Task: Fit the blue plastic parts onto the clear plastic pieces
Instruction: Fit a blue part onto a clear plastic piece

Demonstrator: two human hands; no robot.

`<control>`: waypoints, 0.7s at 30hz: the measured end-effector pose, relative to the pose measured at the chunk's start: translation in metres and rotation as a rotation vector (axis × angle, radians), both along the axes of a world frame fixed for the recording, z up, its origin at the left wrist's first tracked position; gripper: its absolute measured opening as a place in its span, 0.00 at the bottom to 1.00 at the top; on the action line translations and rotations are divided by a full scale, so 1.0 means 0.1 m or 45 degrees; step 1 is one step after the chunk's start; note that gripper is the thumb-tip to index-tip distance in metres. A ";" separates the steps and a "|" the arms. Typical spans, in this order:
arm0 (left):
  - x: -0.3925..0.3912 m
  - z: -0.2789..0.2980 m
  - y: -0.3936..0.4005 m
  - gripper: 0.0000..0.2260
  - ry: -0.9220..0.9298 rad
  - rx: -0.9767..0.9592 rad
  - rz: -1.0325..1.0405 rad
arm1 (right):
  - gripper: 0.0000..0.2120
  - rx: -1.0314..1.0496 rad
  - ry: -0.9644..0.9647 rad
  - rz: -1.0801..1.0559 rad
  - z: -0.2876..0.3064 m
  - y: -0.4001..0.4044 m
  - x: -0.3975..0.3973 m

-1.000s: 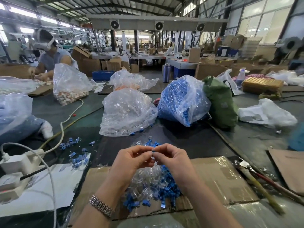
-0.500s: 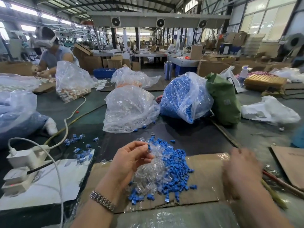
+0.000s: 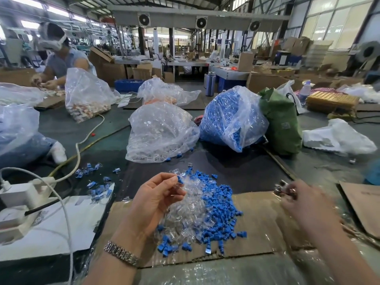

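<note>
**Hands apart over the pile of parts**

We see the left hand (image 3: 158, 197) raised above the heap, its thumb and fingertips pinching a small clear plastic piece (image 3: 179, 180) with a bit of blue on it. The right hand (image 3: 302, 199) is off to the right, blurred, well apart from the left; something small and shiny (image 3: 282, 187) sits at its fingertips, but we cannot tell whether the fingers grip it.

Below the left hand, the clear plastic pieces (image 3: 185, 212) lie heaped on a cardboard sheet (image 3: 261, 227) on the desk (image 3: 246, 169), with the blue plastic parts (image 3: 220, 204) piled just beside them on the right, the two heaps touching. Behind stand a bag of clear pieces (image 3: 160, 132) and a bag of blue parts (image 3: 232, 118), side by side. A few assembled bits (image 3: 96, 182) lie scattered to the left, near a white power strip (image 3: 22, 194).
</note>
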State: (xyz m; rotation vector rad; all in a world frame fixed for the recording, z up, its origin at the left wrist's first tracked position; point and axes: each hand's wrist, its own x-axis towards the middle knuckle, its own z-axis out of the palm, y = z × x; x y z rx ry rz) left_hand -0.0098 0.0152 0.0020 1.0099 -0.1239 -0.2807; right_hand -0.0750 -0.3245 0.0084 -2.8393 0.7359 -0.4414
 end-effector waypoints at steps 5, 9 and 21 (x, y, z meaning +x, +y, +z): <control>-0.02 -0.01 -0.03 0.09 -0.020 0.041 0.003 | 0.12 0.186 0.081 0.384 0.06 0.71 0.33; -0.04 -0.02 -0.02 0.10 -0.007 0.086 0.002 | 0.12 0.278 0.125 0.464 -0.07 0.98 0.52; -0.07 0.01 -0.10 0.07 -0.097 0.218 -0.025 | 0.07 1.091 -0.219 0.973 0.36 1.44 0.43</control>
